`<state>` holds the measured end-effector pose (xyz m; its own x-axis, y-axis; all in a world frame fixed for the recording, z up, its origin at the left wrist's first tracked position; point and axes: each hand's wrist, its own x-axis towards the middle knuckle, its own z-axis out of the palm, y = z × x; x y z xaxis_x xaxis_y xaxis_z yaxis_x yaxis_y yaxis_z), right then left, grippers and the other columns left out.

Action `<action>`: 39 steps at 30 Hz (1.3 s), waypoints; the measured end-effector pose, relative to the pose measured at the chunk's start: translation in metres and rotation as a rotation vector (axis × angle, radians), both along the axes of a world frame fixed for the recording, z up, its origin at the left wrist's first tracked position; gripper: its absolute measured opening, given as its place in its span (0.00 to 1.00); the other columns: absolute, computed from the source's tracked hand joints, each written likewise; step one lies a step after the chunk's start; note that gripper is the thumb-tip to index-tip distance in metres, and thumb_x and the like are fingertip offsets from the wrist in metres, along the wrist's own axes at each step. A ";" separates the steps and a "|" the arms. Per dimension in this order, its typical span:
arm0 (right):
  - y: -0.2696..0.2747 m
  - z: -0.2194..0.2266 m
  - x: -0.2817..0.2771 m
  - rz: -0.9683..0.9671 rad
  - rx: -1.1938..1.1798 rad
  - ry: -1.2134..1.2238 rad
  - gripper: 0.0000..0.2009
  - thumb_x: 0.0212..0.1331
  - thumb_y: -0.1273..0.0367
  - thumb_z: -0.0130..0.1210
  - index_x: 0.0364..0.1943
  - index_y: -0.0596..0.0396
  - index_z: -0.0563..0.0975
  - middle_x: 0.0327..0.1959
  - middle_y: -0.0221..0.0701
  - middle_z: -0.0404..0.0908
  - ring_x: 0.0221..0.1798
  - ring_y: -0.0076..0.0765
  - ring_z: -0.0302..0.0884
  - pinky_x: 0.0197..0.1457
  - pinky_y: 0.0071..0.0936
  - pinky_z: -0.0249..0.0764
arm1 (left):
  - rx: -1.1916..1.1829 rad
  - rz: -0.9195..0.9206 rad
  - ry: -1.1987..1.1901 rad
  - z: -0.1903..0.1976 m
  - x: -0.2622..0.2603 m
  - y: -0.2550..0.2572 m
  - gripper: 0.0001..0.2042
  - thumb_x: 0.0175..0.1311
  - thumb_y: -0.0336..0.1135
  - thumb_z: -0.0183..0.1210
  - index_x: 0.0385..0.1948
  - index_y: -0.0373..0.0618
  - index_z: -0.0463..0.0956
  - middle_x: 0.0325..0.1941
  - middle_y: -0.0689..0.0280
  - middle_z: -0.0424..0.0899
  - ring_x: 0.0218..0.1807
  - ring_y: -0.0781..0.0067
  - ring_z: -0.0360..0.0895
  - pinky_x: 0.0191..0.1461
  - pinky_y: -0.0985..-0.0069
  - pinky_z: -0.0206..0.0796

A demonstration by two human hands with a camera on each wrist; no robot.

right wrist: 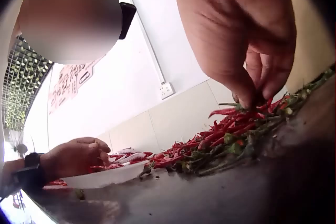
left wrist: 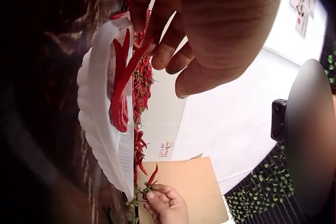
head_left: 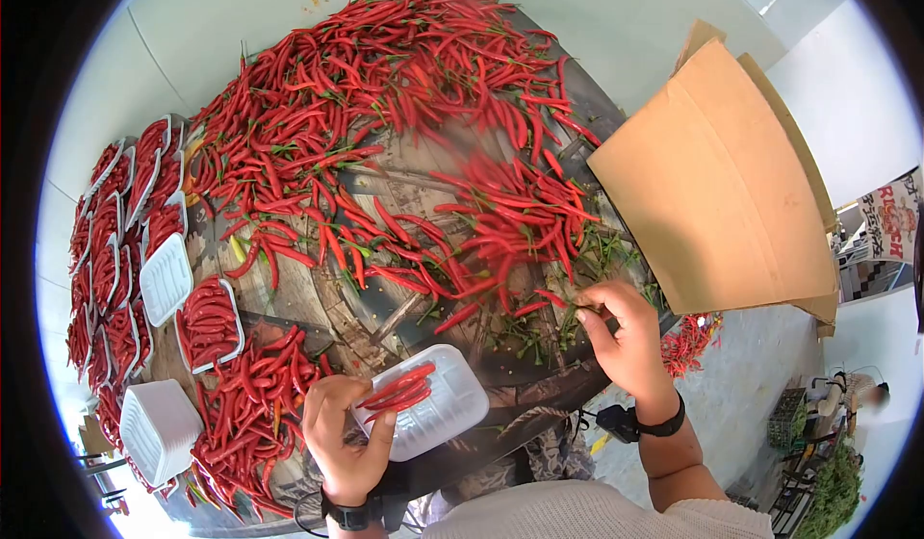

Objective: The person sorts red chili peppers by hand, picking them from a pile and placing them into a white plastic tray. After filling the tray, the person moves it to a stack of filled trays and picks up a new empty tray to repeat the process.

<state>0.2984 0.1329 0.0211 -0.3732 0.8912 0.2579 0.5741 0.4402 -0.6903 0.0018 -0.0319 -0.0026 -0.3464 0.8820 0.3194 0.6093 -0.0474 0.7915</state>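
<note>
My right hand (head_left: 624, 332) pinches a red chilli (head_left: 551, 297) between thumb and fingertips at its green stem end. The left wrist view shows that same chilli (left wrist: 153, 174) pointing up from the right hand (left wrist: 169, 203). Loosely curved, my left hand (head_left: 342, 438) is over the near left edge of a white plastic tray (head_left: 452, 399). A few red chillies (head_left: 399, 390) lie together in this tray, close by the left thumb and fingers. From the left wrist, the left hand (left wrist: 226, 29) has its thumb apart from its fingers, above the chillies (left wrist: 121, 98).
A large heap of chillies (head_left: 385, 67) covers the far table; cut green stems (head_left: 525, 337) lie near the right hand. Filled trays (head_left: 120, 250) and stacked white trays (head_left: 159, 433) stand left. A cardboard box (head_left: 722, 183) stands right. Another person (head_left: 852, 395) is beyond.
</note>
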 end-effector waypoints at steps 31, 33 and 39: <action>-0.026 0.000 -0.028 0.300 0.124 -0.294 0.11 0.48 0.74 0.69 0.38 0.52 0.84 0.45 0.32 0.80 0.50 0.45 0.77 0.54 0.41 0.74 | 0.046 0.010 -0.029 0.002 0.002 0.000 0.17 0.50 0.32 0.71 0.40 0.38 0.78 0.40 0.55 0.82 0.44 0.52 0.79 0.50 0.61 0.71; -0.027 0.009 -0.027 0.269 0.143 -0.253 0.10 0.48 0.75 0.70 0.36 0.53 0.83 0.41 0.32 0.81 0.45 0.45 0.78 0.48 0.40 0.76 | 0.050 0.016 -0.016 0.004 0.003 0.001 0.16 0.51 0.32 0.71 0.40 0.38 0.78 0.41 0.56 0.83 0.44 0.52 0.79 0.51 0.61 0.71; -0.033 0.012 -0.029 0.078 0.149 0.020 0.09 0.49 0.80 0.66 0.34 0.56 0.80 0.36 0.37 0.82 0.36 0.47 0.81 0.39 0.38 0.76 | 0.024 0.105 0.017 0.006 0.004 -0.002 0.12 0.56 0.28 0.66 0.41 0.39 0.79 0.42 0.56 0.83 0.45 0.55 0.79 0.51 0.63 0.70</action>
<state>0.2693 0.0995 0.0326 -0.4334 0.8109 0.3932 0.5207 0.5814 -0.6251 0.0061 -0.0339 0.0032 -0.4305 0.8335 0.3464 0.6256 -0.0012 0.7802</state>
